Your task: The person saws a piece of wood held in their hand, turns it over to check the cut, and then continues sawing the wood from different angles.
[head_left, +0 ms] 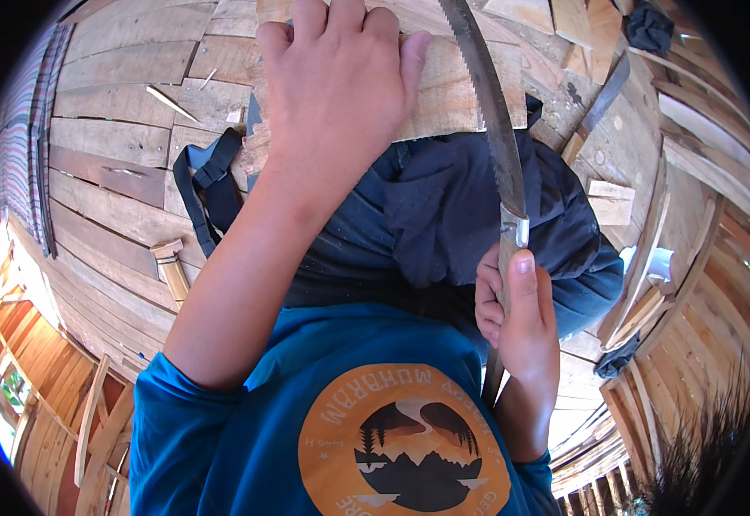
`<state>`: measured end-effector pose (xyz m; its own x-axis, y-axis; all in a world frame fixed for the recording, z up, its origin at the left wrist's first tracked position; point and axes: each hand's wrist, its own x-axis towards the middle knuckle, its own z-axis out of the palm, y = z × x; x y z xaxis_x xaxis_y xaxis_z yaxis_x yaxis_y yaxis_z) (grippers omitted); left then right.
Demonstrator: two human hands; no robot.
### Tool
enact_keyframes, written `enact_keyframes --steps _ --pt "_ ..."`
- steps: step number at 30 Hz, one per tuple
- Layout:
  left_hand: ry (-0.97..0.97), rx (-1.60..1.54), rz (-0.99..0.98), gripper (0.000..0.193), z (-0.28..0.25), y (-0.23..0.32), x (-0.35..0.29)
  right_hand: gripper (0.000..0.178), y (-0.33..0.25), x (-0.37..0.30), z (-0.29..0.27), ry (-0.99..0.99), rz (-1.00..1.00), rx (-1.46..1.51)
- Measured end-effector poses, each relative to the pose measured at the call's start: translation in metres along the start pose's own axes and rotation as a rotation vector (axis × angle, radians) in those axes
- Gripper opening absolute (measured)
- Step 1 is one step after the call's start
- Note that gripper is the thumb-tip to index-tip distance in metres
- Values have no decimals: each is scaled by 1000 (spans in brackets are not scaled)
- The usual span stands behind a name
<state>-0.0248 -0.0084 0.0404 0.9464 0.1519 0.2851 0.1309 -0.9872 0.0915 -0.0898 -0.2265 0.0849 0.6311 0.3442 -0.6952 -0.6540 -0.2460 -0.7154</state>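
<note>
A pale wooden board (pixel 448 86) lies across in front of me, above dark cloth on my lap. My left hand (pixel 341 82) presses down on it, fingers bent toward its far side and thumb out to the right; the fingertips are hidden. My right hand (pixel 521 305) is wrapped round the handle of a curved hand saw (pixel 488 95), the thumb lying along the top. The toothed blade runs away from me across the right part of the board, teeth facing left. Whether the teeth touch the wood I cannot tell.
A long blade with a wooden handle (pixel 600 107) lies on the plank floor (pixel 126 142) at right, near a small wood block (pixel 611 204). On the left are a black strap (pixel 213 176), a wooden-handled tool (pixel 171 268) and striped cloth (pixel 24 138). Planks lean at far right.
</note>
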Motion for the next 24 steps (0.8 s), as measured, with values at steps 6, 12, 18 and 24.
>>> enact_keyframes --steps 6,12,18,24 --pt "3 -5 -1 31 1 -1 0 51 0 0 0 -7 -17 -8" --pt "6 -28 1 31 1 -1 0 52 1 0 2 1 -30 -14" --pt "7 -14 7 32 1 -2 1 63 0 4 3 15 -85 -116" --pt "-1 -36 -1 33 1 -1 0 64 1 -6 3 -6 -67 -158"
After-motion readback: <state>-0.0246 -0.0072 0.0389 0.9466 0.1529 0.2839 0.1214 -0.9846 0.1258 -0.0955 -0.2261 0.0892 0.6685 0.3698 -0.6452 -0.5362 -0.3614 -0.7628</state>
